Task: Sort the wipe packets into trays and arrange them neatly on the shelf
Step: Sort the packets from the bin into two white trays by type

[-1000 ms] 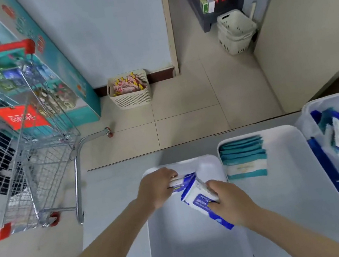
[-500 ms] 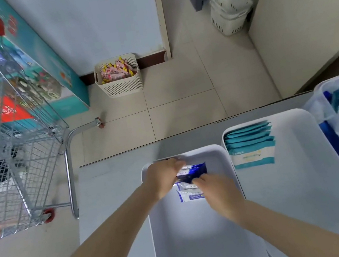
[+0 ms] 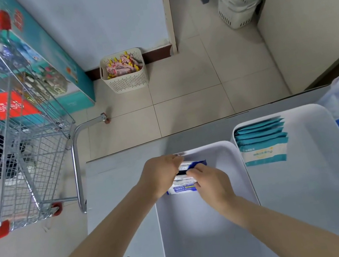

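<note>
A: Nearest the camera, what are the two bare forearms doing?

B: They reach into the plain white plastic tray [image 3: 204, 234] on the pale grey counter [image 3: 124, 225]. Its near part is bare; the work is at its far end.

A: And the hands?

B: The left hand [image 3: 160, 174] curls over the left end of a small row of blue-and-white wipe packets [image 3: 186, 178], fingers closed against them. The right hand [image 3: 212, 180] pinches the nearest packet from the right, fingertips narrow on its edge. I judge the left hand braces the row upright while the right presses a packet flush against it.

A: Why stack them at the far wall?

B: Probably so the tray wall backs the row, which can then grow toward the person.

A: Beside that?

B: A second white plastic tray [image 3: 322, 192] sits just to the right, holding a neat overlapping row of teal-and-white wipe packets [image 3: 261, 142] at its far corner, the same arrangement, one kind per tray.

A: Where do the packets come from?

B: Likely the clear plastic bin [image 3: 337, 91] at the right edge, with mixed blue and teal packets inside.

A: Beyond the counter?

B: A wire shopping cart with red trim [image 3: 15, 136] stands to the left, and a cream slotted basket of pink sachets [image 3: 125, 77] sits against the wall.
</note>
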